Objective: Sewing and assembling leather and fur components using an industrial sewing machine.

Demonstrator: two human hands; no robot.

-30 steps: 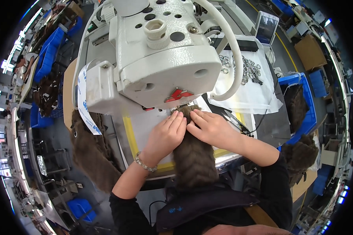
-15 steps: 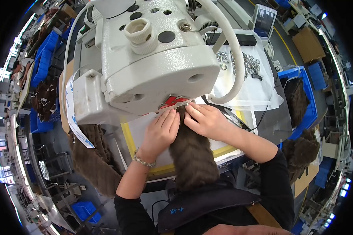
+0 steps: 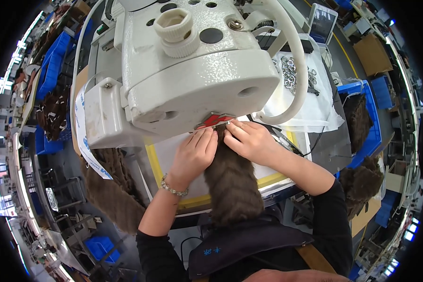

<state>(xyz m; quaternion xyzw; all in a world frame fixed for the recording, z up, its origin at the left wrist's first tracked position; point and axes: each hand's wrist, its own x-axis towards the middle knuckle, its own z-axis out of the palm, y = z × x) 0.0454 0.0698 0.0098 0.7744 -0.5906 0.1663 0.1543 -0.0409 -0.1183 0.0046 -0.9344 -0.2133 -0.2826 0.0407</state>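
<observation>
- Fur strip (image 3: 233, 183) hangs over the near edge of the yellow-taped worktop (image 3: 156, 162), far end at the sewing machine head (image 3: 197, 87)
- Left hand (image 3: 195, 151): fingers together, slightly bent, on its left side, can't tell if pinching
- Right hand (image 3: 251, 143): loosely curled, right side, same deal
- Metal rings (image 3: 289, 75) off right

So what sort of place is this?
Probably a sewing factory: a big white machine over the end of a brown furry piece, small metal pieces on a white sheet, and a blue bin holding similar furry material.
</observation>
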